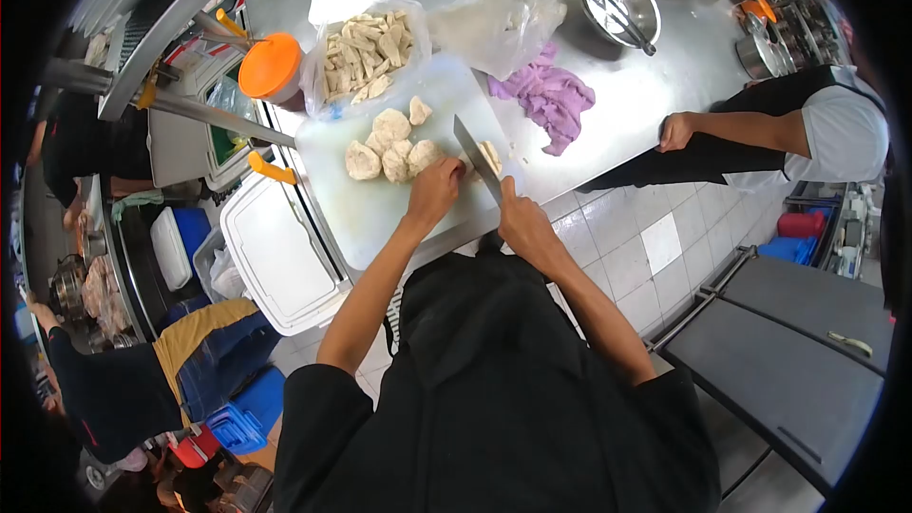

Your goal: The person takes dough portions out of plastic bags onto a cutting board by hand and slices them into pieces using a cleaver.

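A kitchen knife (475,153) is in my right hand (524,226), its blade pointing up and away to the left over the white cutting board (332,204). A pale cut piece of food (490,158) lies against the blade's right side. My left hand (435,192) is just left of the blade with its fingers curled together; what they press on is hidden. Beside that hand sit several pale, rough round lumps of food (389,125). At the board's far edge, a plastic-lined container (418,24) holds many pale cut strips (366,47).
A purple cloth (546,95), a clear plastic bag (503,19) and a metal strainer bowl (619,2) lie on the steel table (693,66). An orange-lidded tub (271,66) stands left. A co-worker's hand (676,131) rests at the table edge; other people work at left.
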Demonstrator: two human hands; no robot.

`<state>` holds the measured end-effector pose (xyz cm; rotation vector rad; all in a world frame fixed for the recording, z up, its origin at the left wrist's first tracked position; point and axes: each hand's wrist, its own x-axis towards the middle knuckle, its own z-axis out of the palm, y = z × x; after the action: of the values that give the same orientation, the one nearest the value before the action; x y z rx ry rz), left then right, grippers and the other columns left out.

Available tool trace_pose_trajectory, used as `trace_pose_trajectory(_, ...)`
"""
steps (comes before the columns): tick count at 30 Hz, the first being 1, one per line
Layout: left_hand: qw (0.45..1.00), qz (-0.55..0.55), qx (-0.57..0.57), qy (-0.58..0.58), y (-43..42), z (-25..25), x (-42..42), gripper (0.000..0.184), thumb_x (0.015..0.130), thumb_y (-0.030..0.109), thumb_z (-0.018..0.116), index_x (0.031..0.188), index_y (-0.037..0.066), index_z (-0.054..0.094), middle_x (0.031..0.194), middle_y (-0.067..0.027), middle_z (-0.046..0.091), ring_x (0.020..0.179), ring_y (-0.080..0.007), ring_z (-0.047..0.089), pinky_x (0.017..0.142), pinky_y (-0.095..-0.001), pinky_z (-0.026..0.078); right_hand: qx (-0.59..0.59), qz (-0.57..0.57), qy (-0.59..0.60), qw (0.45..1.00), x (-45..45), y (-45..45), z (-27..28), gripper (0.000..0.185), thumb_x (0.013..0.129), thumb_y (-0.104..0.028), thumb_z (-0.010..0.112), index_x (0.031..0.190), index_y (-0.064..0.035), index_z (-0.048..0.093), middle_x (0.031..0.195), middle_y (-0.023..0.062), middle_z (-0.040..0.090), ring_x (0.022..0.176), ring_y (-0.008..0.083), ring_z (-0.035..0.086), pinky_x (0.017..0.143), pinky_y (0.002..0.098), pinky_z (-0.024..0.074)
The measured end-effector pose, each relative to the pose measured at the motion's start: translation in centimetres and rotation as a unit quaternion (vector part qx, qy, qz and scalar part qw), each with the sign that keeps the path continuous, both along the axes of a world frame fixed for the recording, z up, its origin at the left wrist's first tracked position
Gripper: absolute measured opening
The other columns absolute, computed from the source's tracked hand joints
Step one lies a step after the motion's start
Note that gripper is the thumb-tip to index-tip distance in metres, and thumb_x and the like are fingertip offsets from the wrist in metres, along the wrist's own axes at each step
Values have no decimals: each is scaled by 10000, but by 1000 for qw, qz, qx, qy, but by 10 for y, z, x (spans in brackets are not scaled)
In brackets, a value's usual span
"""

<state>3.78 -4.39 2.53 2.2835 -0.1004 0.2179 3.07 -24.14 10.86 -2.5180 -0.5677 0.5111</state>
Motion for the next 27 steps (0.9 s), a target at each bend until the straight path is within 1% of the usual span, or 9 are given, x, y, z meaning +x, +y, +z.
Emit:
trace_pose_trajectory(11, 998, 8, 59, 7, -2, -4, -1, 153, 849, 12, 553, 994, 37, 596, 921, -157, 598, 846, -388, 623, 720, -478, 502, 51, 27, -72, 996, -14, 5, -31, 263, 864, -17, 447, 1101, 49, 356, 706, 319, 607, 680, 504, 611, 620, 597, 472)
trace_pose_trajectory(14, 1000, -7, 20, -5, -3, 0, -2, 122, 851, 19, 563, 966, 28, 602, 910, -167, 610, 834, -396, 617, 733, -460, 502, -4, -13, 12, 1000, -1, 3, -19, 260, 862, -21, 504, 1065, 43, 356, 694, 325, 591, 695, 516, 596, 638, 586, 458)
trace_pose_trajectory(19, 996, 64, -68, -14, -12, -8, -15, 98, 884, 92, 624, 947, 16, 624, 851, -147, 633, 775, -312, 637, 698, -394, 506, 112, -75, 78, 988, 7, -26, 17, 275, 922, -126, 573, 1054, 3, 369, 704, 326, 584, 674, 526, 575, 610, 551, 469)
trace_pose_trajectory(21, 988, 103, -112, -11, -20, 0, -21, 119, 915, 124, 619, 963, 16, 630, 842, -123, 638, 765, -264, 642, 700, -356, 514, 123, -65, 38, 990, 9, -44, 0, 291, 926, -144, 602, 1090, -6, 405, 674, 243, 594, 527, 406, 580, 493, 464, 463)
trace_pose_trajectory(23, 978, 140, -155, -10, -31, 11, -18, 146, 945, 155, 614, 979, 15, 635, 832, -99, 642, 756, -215, 648, 701, -318, 522, 200, -155, 193, 948, 8, -53, 8, 444, 899, -154, 649, 1210, 30, 390, 692, 199, 616, 443, 273, 572, 412, 395, 432)
trace_pose_trajectory(24, 911, 187, -358, 85, -37, 17, -16, 268, 962, 277, 589, 1015, 18, 629, 882, -87, 643, 805, -207, 643, 741, -326, 517, 281, -168, 252, 911, 6, -60, -4, 475, 906, -158, 665, 1270, 8, 408, 678, 95, 575, 380, 119, 468, 347, 303, 379)
trace_pose_trajectory(25, 791, 222, -542, 176, -41, 23, -15, 390, 979, 398, 563, 1050, 20, 624, 932, -75, 643, 854, -199, 637, 781, -334, 512, 280, -169, 252, 911, 3, -59, 0, 475, 906, -158, 665, 1270, 8, 408, 678, 95, 575, 380, 119, 468, 347, 303, 379)
trace_pose_trajectory(26, 790, 221, -543, 179, -42, 28, -13, 390, 979, 398, 563, 1050, 20, 624, 932, -75, 643, 854, -199, 637, 781, -334, 512, 327, -187, 305, 874, 0, -57, 4, 471, 910, -153, 660, 1281, -8, 409, 671, 75, 561, 364, 107, 440, 336, 290, 372)
trace_pose_trajectory(27, 677, 186, -665, 255, -42, 34, -9, 515, 961, 510, 521, 1096, 21, 610, 1007, -75, 634, 919, -206, 622, 839, -348, 495, 373, -204, 355, 832, -3, -55, 7, 468, 915, -147, 656, 1293, -23, 409, 663, 54, 547, 347, 95, 412, 325, 277, 364)
